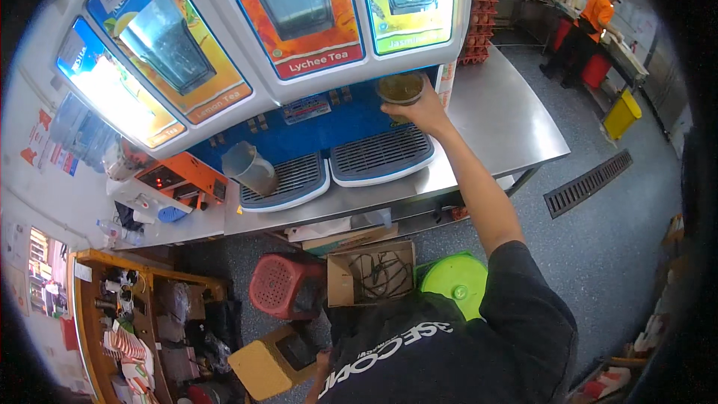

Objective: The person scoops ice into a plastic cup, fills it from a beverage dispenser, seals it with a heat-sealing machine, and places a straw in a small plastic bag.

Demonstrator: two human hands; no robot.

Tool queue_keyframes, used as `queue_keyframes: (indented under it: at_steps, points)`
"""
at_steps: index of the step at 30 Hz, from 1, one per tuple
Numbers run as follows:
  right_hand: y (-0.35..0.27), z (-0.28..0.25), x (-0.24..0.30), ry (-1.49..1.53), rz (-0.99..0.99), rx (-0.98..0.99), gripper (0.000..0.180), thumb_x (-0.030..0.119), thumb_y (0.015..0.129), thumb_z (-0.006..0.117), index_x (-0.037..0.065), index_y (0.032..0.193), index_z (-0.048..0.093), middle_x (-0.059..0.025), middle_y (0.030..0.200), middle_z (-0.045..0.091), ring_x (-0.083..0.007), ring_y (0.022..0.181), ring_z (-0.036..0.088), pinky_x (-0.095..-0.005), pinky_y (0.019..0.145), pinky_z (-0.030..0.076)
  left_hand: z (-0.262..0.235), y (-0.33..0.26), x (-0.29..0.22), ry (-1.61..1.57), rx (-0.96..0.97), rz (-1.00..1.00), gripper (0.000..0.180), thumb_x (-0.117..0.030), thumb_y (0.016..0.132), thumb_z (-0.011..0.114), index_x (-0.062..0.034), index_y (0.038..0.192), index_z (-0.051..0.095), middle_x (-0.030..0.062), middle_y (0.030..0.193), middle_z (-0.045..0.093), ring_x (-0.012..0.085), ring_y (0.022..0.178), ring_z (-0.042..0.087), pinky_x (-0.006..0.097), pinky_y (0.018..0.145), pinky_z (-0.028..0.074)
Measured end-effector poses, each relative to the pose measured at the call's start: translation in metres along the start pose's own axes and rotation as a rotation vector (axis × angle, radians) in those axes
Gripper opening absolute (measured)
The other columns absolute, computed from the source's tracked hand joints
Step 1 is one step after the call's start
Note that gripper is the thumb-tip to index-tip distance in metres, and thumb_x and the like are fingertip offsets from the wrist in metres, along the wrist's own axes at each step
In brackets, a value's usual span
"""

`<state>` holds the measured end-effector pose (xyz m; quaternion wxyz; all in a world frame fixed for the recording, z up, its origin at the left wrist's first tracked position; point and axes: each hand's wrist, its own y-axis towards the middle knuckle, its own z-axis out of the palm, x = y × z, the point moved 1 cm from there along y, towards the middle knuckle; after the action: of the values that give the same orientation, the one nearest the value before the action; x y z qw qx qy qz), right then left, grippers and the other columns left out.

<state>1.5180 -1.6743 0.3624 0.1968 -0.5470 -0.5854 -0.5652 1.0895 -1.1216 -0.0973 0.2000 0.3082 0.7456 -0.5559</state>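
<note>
My right hand (pixel 426 111) is closed round a clear round cup (pixel 400 90) of brownish-green drink, held up under the right end of a drink dispenser (pixel 262 94). Below the cup lies the right drip tray (pixel 381 151); I see space between them. A translucent jug (pixel 249 168) stands tilted-looking on the left drip tray (pixel 299 174), away from both hands. Only a sliver of my left hand (pixel 322 363) shows, low beside my dark shirt, and its fingers are hidden.
The dispenser stands on a steel counter (pixel 508 116). Stacked red egg trays (pixel 479 15) are behind it. On the floor are a red stool (pixel 280 284), an open cardboard box (pixel 359 277) with cables and a green lidded bin (pixel 458 284). A person in orange (pixel 597 14) works far right.
</note>
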Motion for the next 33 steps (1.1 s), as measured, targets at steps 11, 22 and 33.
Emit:
queue_keyframes:
  at_steps: [11,22,33]
  points:
    - [-0.025,0.002,0.009,0.028,0.031,-0.001,0.078,0.03,0.062,0.093,-0.001,0.12,0.051,-0.0129,0.116,0.064,-0.0221,0.11,0.061,-0.0356,0.098,0.046,-0.03,0.013,-0.009,0.29,-0.01,0.451,0.019,-0.026,0.086,0.057,-0.0099,0.08,0.065,0.0062,0.077,0.063,0.0199,0.065,0.058,0.038,0.059,0.045]
    - [-0.082,0.07,-0.033,0.006,0.132,0.029,0.077,0.037,0.059,0.094,0.003,0.117,0.056,-0.0138,0.112,0.067,-0.026,0.108,0.064,-0.0383,0.094,0.048,-0.029,-0.031,-0.029,0.039,-0.15,0.008,0.01,-0.009,0.076,0.057,-0.0077,0.07,0.065,0.0018,0.06,0.057,0.0129,0.053,0.053,0.029,0.048,0.042]
    - [-0.1,0.057,0.007,-0.098,0.184,-0.041,0.1,0.036,0.057,0.093,0.002,0.14,0.047,-0.0169,0.132,0.056,-0.0283,0.119,0.054,-0.0381,0.099,0.044,-0.079,-0.006,-0.149,-0.213,-0.124,-0.011,0.025,-0.013,0.091,0.064,-0.0044,0.113,0.059,0.0059,0.087,0.066,0.013,0.06,0.059,0.027,0.047,0.045]
